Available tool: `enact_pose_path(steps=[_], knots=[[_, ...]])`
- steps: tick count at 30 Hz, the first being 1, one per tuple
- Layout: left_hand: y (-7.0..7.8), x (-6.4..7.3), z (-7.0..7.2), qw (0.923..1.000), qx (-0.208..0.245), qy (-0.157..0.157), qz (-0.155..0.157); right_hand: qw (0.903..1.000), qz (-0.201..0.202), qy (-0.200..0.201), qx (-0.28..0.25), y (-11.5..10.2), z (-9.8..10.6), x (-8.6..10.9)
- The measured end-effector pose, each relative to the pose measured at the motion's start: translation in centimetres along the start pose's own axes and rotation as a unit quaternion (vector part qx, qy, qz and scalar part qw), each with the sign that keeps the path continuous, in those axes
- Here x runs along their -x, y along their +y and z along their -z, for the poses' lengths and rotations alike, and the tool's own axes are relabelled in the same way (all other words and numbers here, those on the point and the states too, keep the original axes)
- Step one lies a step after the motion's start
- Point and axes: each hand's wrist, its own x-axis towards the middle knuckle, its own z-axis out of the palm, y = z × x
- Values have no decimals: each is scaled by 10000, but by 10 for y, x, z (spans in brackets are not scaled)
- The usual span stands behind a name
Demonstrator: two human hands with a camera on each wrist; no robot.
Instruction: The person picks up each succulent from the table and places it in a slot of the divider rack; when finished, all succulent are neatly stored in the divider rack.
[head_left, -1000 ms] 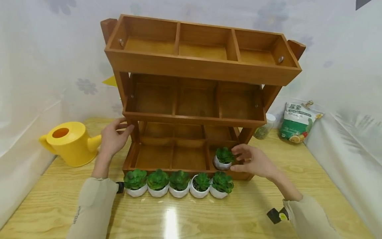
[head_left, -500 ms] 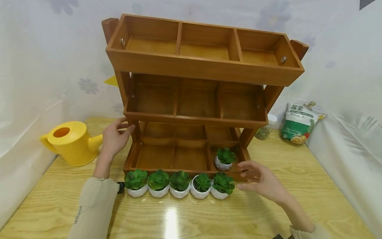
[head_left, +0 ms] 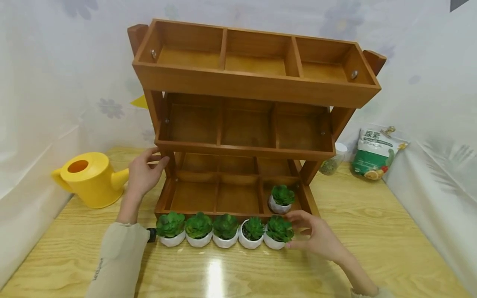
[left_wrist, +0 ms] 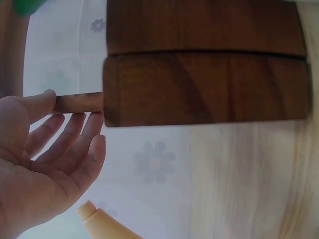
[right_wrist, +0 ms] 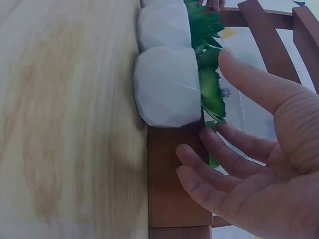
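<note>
A three-tier wooden plant stand (head_left: 257, 91) stands on the table, each tier split into compartments. My left hand (head_left: 146, 171) holds its left upright; in the left wrist view, thumb and fingers (left_wrist: 67, 132) pinch the wooden bar (left_wrist: 79, 103) from both sides. A potted succulent (head_left: 281, 198) sits in the bottom tier's right compartment. Along the stand's front, several more succulents in white pots form a row. Beside the rightmost succulent (head_left: 278, 232), my right hand (head_left: 316, 236) has its fingers spread, fingertips right at the leaves. The right wrist view shows that white pot (right_wrist: 168, 87) below the thumb.
A yellow watering can (head_left: 91, 180) stands left of the stand, its spout near my left wrist. Behind the stand's right side are a clear jar with a white lid (head_left: 333, 159) and a green-and-white bag (head_left: 375, 154) with a clip. White sheeting (head_left: 428, 99) surrounds the wooden table (head_left: 186, 273).
My right hand has let go of the succulent in the bottom-right compartment, drawn back right, then moved down and left to the rightmost succulent in the row. My left hand stays put.
</note>
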Motion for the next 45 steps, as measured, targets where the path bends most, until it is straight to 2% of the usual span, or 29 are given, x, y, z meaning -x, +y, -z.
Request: enact_pose_path(steps=[11, 19, 26, 33, 40, 45], knots=[[-5, 0, -1, 9999, -50, 99, -72, 9986, -194, 18, 485, -7, -15, 0], [-6, -1, -1, 9999, -50, 59, -85, 9982, -83, 11, 590, -4, -19, 1], [-5, -1, -1, 9999, -7, 107, -80, 9962, 180, 109, 846, -5, -22, -1], [-4, -1, 0, 9999, 22, 100, -85, 9946, 58, 0, 1034, -5, -23, -2], [-3, -1, -1, 9999, 64, 41, -131, 9958, 81, -252, 874, -6, -22, -2], [-3, -1, -1, 9999, 37, 56, -115, 9946, 6, -270, 999, -5, -23, -1]])
